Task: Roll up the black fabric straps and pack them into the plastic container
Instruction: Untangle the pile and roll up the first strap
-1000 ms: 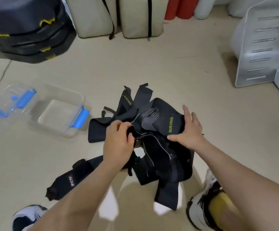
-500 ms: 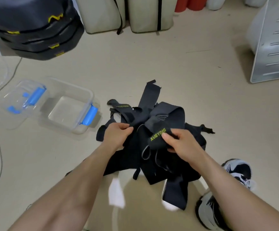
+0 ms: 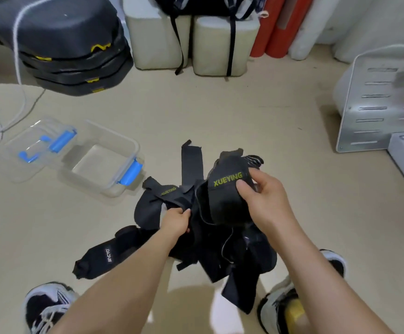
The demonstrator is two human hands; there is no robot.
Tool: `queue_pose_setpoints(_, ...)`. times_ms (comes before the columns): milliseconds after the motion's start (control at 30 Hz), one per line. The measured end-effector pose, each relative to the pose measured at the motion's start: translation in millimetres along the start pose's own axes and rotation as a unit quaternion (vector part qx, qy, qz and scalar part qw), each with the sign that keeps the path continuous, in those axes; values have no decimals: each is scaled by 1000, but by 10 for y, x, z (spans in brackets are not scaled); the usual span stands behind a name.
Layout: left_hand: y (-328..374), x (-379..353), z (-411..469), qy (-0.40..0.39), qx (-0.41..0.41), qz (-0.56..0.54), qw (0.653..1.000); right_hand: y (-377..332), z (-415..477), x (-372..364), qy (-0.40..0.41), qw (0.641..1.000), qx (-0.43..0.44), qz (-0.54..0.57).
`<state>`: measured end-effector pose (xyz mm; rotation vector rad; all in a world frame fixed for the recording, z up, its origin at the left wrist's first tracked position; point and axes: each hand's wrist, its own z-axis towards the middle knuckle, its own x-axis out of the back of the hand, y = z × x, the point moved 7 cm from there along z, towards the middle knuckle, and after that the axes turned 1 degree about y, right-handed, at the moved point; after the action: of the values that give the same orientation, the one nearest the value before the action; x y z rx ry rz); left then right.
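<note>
The black fabric straps (image 3: 222,251) lie in a tangled heap on the floor (image 3: 244,116), between the person's shoes (image 3: 44,307) and just ahead of them. They look light, limp and a bit grippy, the sort of cloth that won't slide from a hold but will drag its neighbours along. My guess is that each is best taken by one free end and drawn clear before rolling.

The left hand (image 3: 175,220) is low on the heap's left side, its fingers (image 3: 184,212) curled and pinched on a narrow strap. The right hand (image 3: 262,203) is higher, holding a wide band (image 3: 222,203) with yellow lettering raised above the heap. Its thumb is pressed on the face beside the lettering and the other fingers are wrapped behind, so it is clamped firmly. The band's lower part runs back into the tangle, so it is not free yet.

Further off to the left, near the heap but not touching it, stands the plastic container (image 3: 114,135). It is open with nothing inside, and its lid (image 3: 15,150) with blue clips lies beside it.
</note>
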<state>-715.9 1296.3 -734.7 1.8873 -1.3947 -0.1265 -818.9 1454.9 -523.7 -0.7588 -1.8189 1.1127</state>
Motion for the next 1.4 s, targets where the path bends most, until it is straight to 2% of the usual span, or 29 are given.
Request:
queue_pose_setpoints(67,45,85,39,16,-25,54,998,148,-22,-78,-33,983,-110,145)
queue_pose_setpoints(133,224,282,-33,24,-58,104,993,225,-11,-102,-52,963,-174,200)
queue_pose_setpoints(200,574,571,-237,49,-107,143,983,153,14,-86,-52,962,-180,199)
queue_pose_setpoints(300,1254,954,-671,80,-218,181,956,-269,4,-39,-59,978,-116,165)
queue_pose_setpoints(367,1717,1146,-1069,98,-304,234,918,-669,-20,19,-64,987,-60,136)
queue_pose_setpoints(467,2305,1344,-1800,154,-440,323,823,-1272,-110,172,-68,996,-12,60)
queue_pose_setpoints(534,2564,1430,-2348,188,-521,320,768,-1643,-202,267,-79,996,23,-28)
queue_pose_setpoints(567,2636,1476,-2575,195,-545,301,758,-1805,-251,290,-94,992,54,-66)
queue_pose_setpoints(600,2675,1523,-2754,191,-557,261,765,-1936,-326,287,-114,985,92,-96)
queue_pose_setpoints(667,2648,1621,-2966,158,-538,139,816,-2091,-492,240,-147,966,144,-155)
queue_pose_setpoints(734,2534,1651,-2999,106,-499,3,860,-2065,-556,191,-166,966,135,-145)
queue_pose_setpoints(801,2443,1645,-3005,82,-466,-91,876,-1989,-578,128,-181,972,96,-110)
queue_pose_setpoints(934,2358,1650,-2987,44,-424,-203,881,-1915,-561,31,-190,977,65,-77)
queue_pose_setpoints(1067,2328,1686,-2941,28,-396,-279,874,-1834,-552,-66,-211,972,-1,-107)
queue_pose_setpoints(1201,2396,1727,-2989,29,-419,-303,855,-1853,-558,-107,-240,966,-26,-88)
queue_pose_setpoints(1401,2360,1708,-2935,53,-404,-315,857,-1877,-521,-127,-213,966,2,-150)
